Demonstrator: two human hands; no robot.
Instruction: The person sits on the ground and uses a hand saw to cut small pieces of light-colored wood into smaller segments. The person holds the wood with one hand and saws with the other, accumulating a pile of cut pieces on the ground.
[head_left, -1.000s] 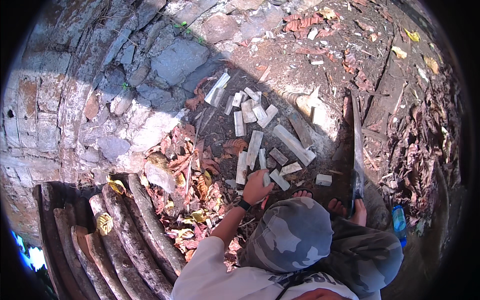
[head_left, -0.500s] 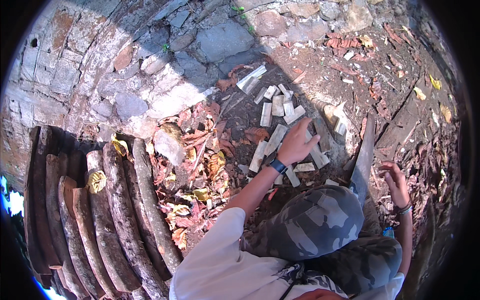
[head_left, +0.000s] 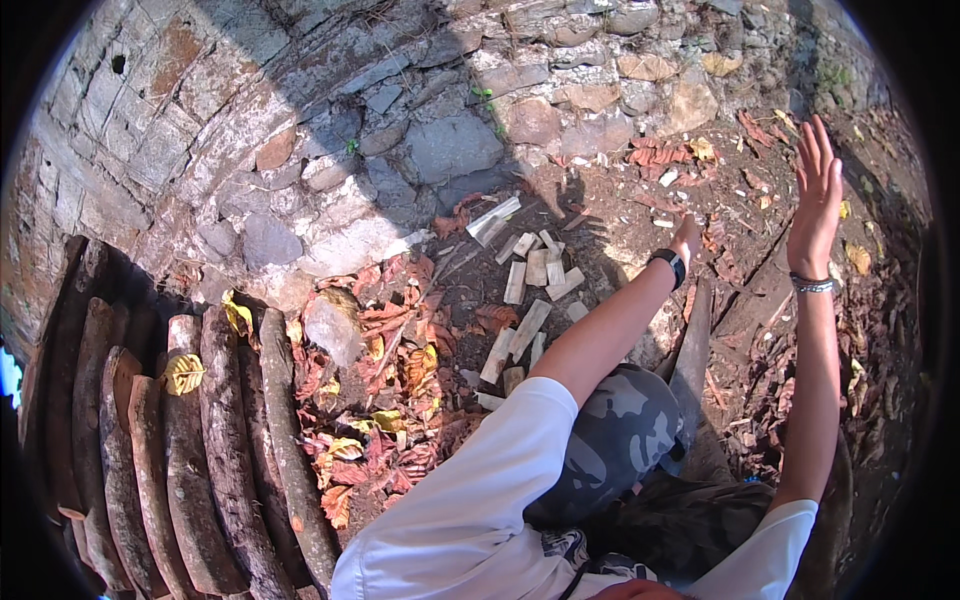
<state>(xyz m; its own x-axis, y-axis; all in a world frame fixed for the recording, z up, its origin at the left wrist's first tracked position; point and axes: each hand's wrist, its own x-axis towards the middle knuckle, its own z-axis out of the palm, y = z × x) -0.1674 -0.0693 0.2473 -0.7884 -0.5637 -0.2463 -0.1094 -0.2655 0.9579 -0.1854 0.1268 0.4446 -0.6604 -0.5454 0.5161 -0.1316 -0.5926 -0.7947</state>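
Note:
My right hand [head_left: 817, 212] is raised on the right with its fingers stretched out and nothing in it. My left hand [head_left: 686, 240] reaches forward past a dark wristwatch [head_left: 668, 266]. It is seen nearly end-on, so its fingers are mostly hidden. Left of it, small split wood pieces [head_left: 536, 268] lie loosely on the soil, with a longer pale piece [head_left: 493, 221] behind them. My left forearm covers part of this scatter. A long grey tapering piece [head_left: 690, 345], whose kind I cannot make out, stands beside my camouflage-covered knee [head_left: 622, 437].
A row of stacked logs [head_left: 237, 430] fills the lower left. Dry leaves [head_left: 385, 400] and a pale stone [head_left: 333, 330] lie between the logs and the wood pieces. A stone wall [head_left: 450, 145] rises at the back. More brown leaves cover the right side.
My left hand has moved right and away from above the wood pieces. My right hand has risen forward, its bent fingers now straightened. The view has shifted slightly.

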